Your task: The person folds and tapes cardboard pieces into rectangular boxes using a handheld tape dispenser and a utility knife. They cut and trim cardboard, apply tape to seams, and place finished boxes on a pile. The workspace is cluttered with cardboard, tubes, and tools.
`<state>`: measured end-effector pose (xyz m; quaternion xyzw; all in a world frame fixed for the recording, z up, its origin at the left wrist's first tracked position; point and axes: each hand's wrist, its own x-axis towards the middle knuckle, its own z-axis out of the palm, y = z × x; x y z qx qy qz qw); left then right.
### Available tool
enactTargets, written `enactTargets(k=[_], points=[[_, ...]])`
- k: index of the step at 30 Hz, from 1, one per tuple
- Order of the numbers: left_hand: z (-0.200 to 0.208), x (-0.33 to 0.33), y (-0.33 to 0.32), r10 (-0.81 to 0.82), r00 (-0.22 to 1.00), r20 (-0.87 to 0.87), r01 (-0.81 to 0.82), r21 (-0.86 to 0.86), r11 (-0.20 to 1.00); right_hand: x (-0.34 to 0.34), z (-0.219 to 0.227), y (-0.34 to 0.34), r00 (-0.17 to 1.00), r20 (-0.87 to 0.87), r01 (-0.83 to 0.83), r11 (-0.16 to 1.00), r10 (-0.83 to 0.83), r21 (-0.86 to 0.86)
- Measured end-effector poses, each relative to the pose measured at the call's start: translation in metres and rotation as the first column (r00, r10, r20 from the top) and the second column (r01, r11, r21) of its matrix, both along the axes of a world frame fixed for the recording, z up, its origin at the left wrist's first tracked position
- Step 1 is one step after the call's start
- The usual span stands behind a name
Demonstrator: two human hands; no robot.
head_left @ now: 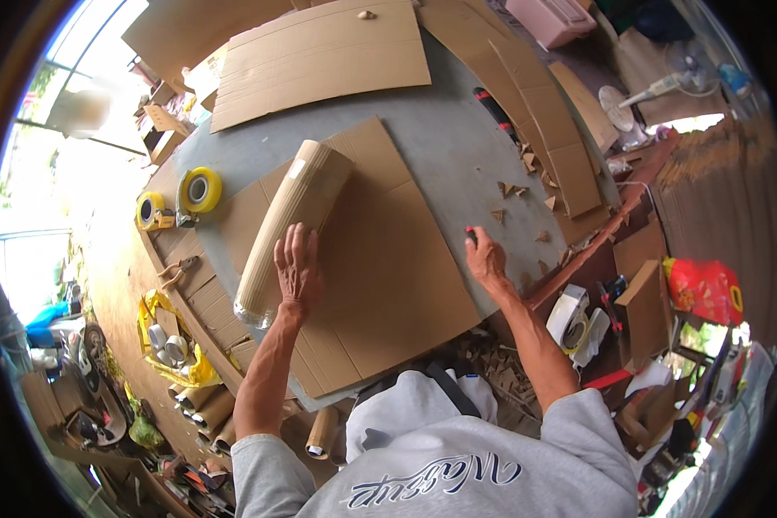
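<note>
Head view: we see both bare hands over a flat cardboard sheet point(380, 285) that lies on the grey tabletop point(453, 142).

Left hand point(298, 268): palm down, fingers spread and flat on a long roll of brown wrapping point(289, 229). The grip is open, pressing on the roll rather than clamped round it. The roll lies slantwise on the sheet's left part, its lower end past the sheet's left edge.

Right hand point(485, 257): at the right edge of the cardboard sheet, fingers curled together on a small dark object with a red tip point(471, 233). We cannot tell what kind of tool it is; only its top shows above the fingers.

Relative to the cardboard sheet:
- Left of it, two yellow tape rolls point(200, 190) stand on the tabletop, one larger, one smaller farther left.
- Below those, just off the sheet's left corner, a pair of pliers point(178, 269).
- Beyond the far edge, a second large cardboard sheet point(319, 56) lies flat.
- To the right, small cardboard offcuts point(514, 190) are scattered on the bare tabletop, and long folded cardboard strips point(544, 121) run along the tabletop's right rim.
- Far right, off the tabletop, a red bag point(704, 289).
</note>
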<state>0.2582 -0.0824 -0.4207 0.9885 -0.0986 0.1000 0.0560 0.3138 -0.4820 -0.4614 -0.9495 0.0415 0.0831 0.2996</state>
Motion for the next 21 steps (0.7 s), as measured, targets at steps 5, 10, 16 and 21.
enactTargets(k=[5, 10, 16, 21], points=[[-0.027, 0.016, -0.022, -0.156, 0.969, -0.191, 0.148, -0.057, 0.987, 0.002, -0.008, -0.049, 0.958, 0.223, 0.187, 0.982, -0.181, -0.01], [-0.058, 0.012, -0.048, -0.159, 0.952, -0.262, 0.202, 0.144, 0.969, -0.056, 0.044, -0.052, 0.919, 0.383, 0.096, 0.995, -0.099, 0.026], [-0.053, 0.027, -0.066, -0.185, 0.934, -0.304, 0.192, -0.009, 0.981, -0.175, 0.057, -0.17, 0.662, 0.43, 0.662, 0.748, -0.614, 0.049], [-0.089, 0.042, -0.068, -0.126, 0.976, -0.178, 0.099, -0.152, 0.983, -0.23, 0.023, -0.313, 0.661, 0.422, 0.75, 0.553, -0.621, -0.362]])
